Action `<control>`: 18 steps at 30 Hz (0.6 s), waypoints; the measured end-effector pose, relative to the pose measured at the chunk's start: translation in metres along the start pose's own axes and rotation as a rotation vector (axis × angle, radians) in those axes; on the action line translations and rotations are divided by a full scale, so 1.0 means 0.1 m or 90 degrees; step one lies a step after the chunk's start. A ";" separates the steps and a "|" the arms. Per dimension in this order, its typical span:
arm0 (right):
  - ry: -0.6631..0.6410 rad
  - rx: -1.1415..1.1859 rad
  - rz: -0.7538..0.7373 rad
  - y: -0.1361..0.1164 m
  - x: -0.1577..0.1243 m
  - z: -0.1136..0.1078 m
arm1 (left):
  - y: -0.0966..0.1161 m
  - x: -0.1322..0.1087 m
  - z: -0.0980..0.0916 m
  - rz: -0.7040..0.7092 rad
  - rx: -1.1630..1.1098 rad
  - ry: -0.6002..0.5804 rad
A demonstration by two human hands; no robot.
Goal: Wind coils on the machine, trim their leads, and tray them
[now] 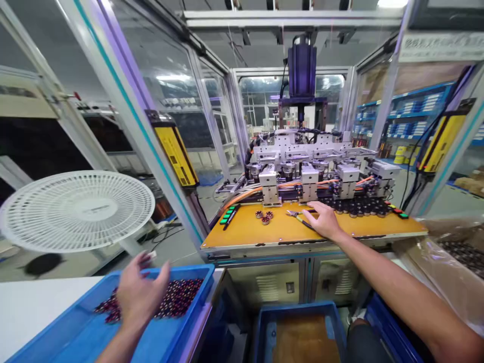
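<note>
Above the heap of small dark-and-copper wound parts (181,296) in the blue tray (209,276), my left hand (140,293) is raised with its thumb and fingers apart. It is slightly blurred; a small white patch shows by its fingertips, too small to name. My right hand (324,221) reaches over the orange worktop (242,234), thumb and fingers spread, beside and partly over pliers (298,217) with dark and yellow-green handles. Left of the pliers lie several round copper-wound parts (265,219). Right of that hand stand rows of dark round parts (353,208).
A metal machine (308,174) with several stations stands behind the worktop. Green buttons (228,216) sit at its left end. A white fan (77,210) stands at left. Below is another blue bin (263,333); at right, a plastic-lined box (434,267) holds dark parts.
</note>
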State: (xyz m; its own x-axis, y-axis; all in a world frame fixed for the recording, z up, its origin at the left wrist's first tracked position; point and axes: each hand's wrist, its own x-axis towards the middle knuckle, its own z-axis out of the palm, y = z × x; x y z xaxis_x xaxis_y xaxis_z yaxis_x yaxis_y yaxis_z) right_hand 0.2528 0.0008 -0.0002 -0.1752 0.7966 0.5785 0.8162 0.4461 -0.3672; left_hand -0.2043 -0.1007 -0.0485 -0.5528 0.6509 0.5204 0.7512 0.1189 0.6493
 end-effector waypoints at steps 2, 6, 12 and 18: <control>0.033 -0.004 0.024 0.00 -0.03 -0.02 | 0.51 -0.04 0.26 0.081 -0.046 -0.096; -0.004 -0.013 0.015 -0.06 -0.08 -0.09 | 1.44 -0.16 0.81 0.153 -0.097 -0.245; -0.053 -0.041 0.003 -0.11 -0.08 -0.16 | 2.15 -0.27 1.18 0.086 -0.104 -0.298; -0.081 -0.005 0.014 -0.03 -0.08 -0.10 | 2.11 -0.35 1.11 0.016 -0.191 -0.283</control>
State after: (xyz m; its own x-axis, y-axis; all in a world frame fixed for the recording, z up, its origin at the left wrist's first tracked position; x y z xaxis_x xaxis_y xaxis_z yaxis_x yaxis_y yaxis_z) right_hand 0.2571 -0.0105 0.0034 -0.2252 0.8515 0.4735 0.8249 0.4253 -0.3725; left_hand 0.0137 -0.0153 0.0091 -0.2816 0.9130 0.2951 0.5895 -0.0781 0.8040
